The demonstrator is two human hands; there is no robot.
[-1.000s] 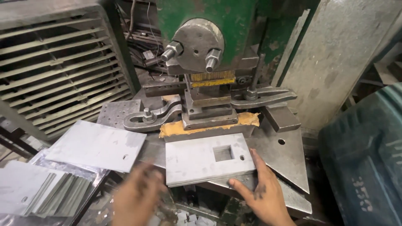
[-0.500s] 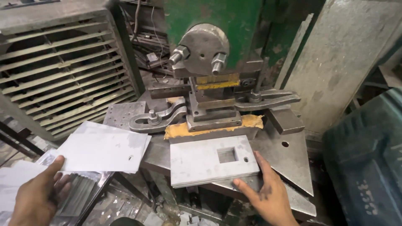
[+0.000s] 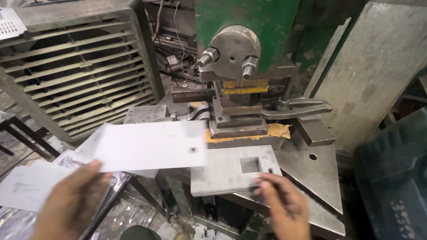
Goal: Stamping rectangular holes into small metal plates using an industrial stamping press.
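Observation:
My left hand grips the near edge of a blank grey metal sheet and holds it in the air, level, left of the press. A second sheet with a square hole lies on the press table under the punch head. My right hand rests with its fingers on that punched sheet's near right corner. The green press body stands behind, with a round hub and two bolts.
A stack of blank sheets lies at the lower left on a dark stand. A big grey louvred housing fills the left. A dark teal bin stands at the right. Metal scraps litter the floor below the table.
My left hand went left to the stack, took up a blank sheet and has carried it right toward the press. My right hand stayed on the punched sheet.

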